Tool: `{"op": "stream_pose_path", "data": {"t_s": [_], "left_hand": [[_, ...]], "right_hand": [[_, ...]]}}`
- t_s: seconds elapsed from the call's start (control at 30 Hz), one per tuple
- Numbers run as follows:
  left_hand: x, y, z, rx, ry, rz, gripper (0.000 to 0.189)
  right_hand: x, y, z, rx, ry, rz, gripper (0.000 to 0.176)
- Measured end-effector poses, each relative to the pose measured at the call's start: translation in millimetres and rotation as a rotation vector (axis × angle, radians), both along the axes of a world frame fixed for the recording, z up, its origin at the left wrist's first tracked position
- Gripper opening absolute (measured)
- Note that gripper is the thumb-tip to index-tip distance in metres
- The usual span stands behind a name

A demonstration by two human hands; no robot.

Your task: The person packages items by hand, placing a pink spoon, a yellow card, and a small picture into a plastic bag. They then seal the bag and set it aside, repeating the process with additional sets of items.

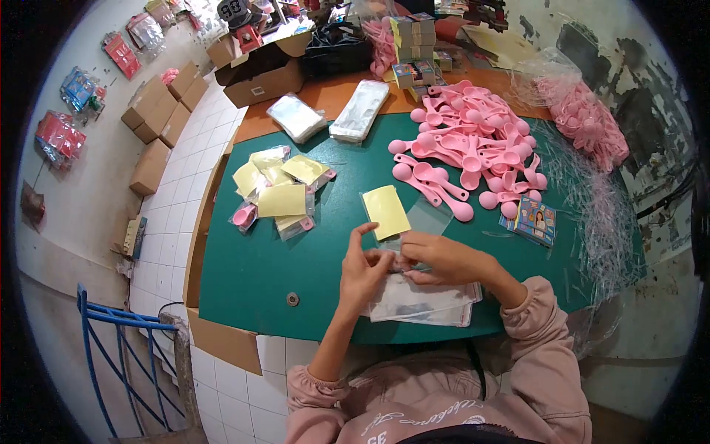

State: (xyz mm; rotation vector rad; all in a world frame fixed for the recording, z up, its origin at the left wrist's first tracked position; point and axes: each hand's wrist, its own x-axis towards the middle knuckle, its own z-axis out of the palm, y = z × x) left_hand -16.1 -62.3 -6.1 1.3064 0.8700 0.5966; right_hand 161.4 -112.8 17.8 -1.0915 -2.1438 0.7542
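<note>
Near the table's front edge, my left hand [362, 272] and my right hand [446, 259] meet with fingers pinched at the lower end of a small clear plastic bag. A yellow card [386, 212] shows in the bag, beyond my fingers. My left index finger reaches up to the card's lower edge. What else is between my fingertips is hidden. Under my hands lies a stack of clear plastic bags [425, 302]. Another flat clear bag [429, 219] rests just right of the yellow card. Beyond it is a large heap of pink measuring spoons [473, 133].
Packed bags with yellow cards [281, 200] lie in a pile at left. Two bundles of clear bags [360, 111] sit at the back. Printed cards [535, 220] are on the right, near crumpled plastic film [592, 222]. An open cardboard box [262, 74] stands behind, left.
</note>
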Motion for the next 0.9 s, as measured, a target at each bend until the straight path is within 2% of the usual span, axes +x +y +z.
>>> {"op": "stream_pose_path", "data": {"t_s": [0.07,0.17,0.23,0.27,0.3,0.33,0.37,0.5,0.53,0.6,0.63,0.7,0.73,0.8,0.83,0.87,0.9], "left_hand": [[-2,3,-7,0.049,-0.046,0.131,0.039],[-10,7,-5,0.005,-0.017,0.019,0.028],[-15,12,-10,-0.002,-0.037,-0.02,0.023],[-15,12,-13,-0.012,-0.06,-0.059,0.019],[-14,10,-11,-0.015,-0.067,-0.068,0.019],[-13,11,-7,-0.037,-0.065,-0.046,0.016],[-12,11,-2,-0.062,-0.057,-0.023,0.015],[-1,17,18,-0.081,-0.081,0.008,0.015],[2,20,23,-0.075,-0.078,0.002,0.015],[5,27,31,-0.128,-0.166,-0.032,0.015],[2,32,30,-0.124,-0.161,-0.03,0.015],[-7,46,28,-0.114,-0.161,-0.167,0.022],[-8,50,30,-0.106,-0.166,-0.173,0.022],[-13,49,28,-0.053,-0.02,-0.176,0.035],[-11,48,21,0.03,0.023,-0.188,0.047],[-8,43,17,0.026,0.027,-0.186,0.047],[-4,37,15,0.206,0.127,-0.218,0.046]], "right_hand": [[17,-2,13,-0.195,0.122,0.059,0.016],[82,-3,20,-0.206,0.197,0.046,0.015],[144,-3,35,-0.47,0.249,-0.229,0.018],[181,0,30,-0.42,0.237,-0.416,0.018],[193,5,37,-0.234,-0.313,-0.851,0.019],[196,6,34,-0.225,-0.319,-0.861,0.019],[192,6,24,-0.112,-0.303,-0.781,0.024],[89,17,11,0.324,-0.226,-0.422,0.048],[52,16,11,0.244,-0.082,-0.265,0.052],[15,19,-6,0.155,-0.048,-0.298,0.043],[15,23,-13,0.158,-0.042,-0.296,0.043],[17,29,-25,0.092,0.12,-0.352,0.028],[20,28,-26,0.102,0.114,-0.357,0.028],[24,22,-33,0.008,0.307,-0.393,0.019],[25,20,-33,-0.075,0.345,-0.419,0.021],[26,19,-34,-0.079,0.348,-0.418,0.021],[25,19,-36,-0.136,0.446,-0.382,0.02]]}}
